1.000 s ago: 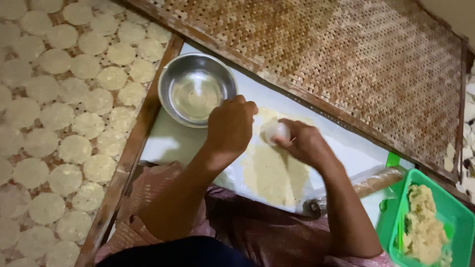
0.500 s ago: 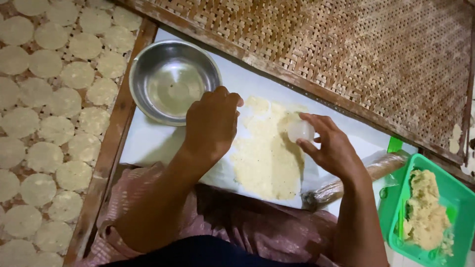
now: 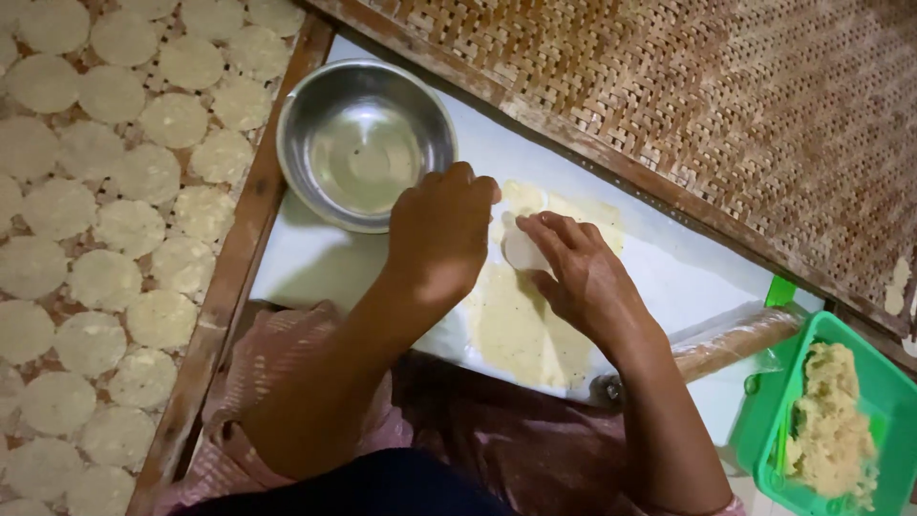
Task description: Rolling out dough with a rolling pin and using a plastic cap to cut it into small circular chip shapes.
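Observation:
A thin sheet of pale dough [image 3: 516, 330] lies on a white board [image 3: 315, 258] in front of me. My left hand [image 3: 439, 234] rests at the sheet's upper left edge, back up and fingers curled under, hiding what is beneath. My right hand [image 3: 585, 277] sits just to its right. Its fingers grip a small white round object [image 3: 522, 251] pressed against the dough. The two hands nearly touch.
An empty steel bowl [image 3: 363, 143] stands on the board's far left corner. A woven tray [image 3: 229, 287] with several round dough discs [image 3: 105, 282] lies to the left. A woven mat [image 3: 726, 105] lies beyond, with a plastic-wrapped rolling pin [image 3: 740, 342] and a green tray of dough [image 3: 841, 425] at right.
My right hand, which held the white round object lifted off to the right half a second ago, has brought it back down onto the dough beside my left hand.

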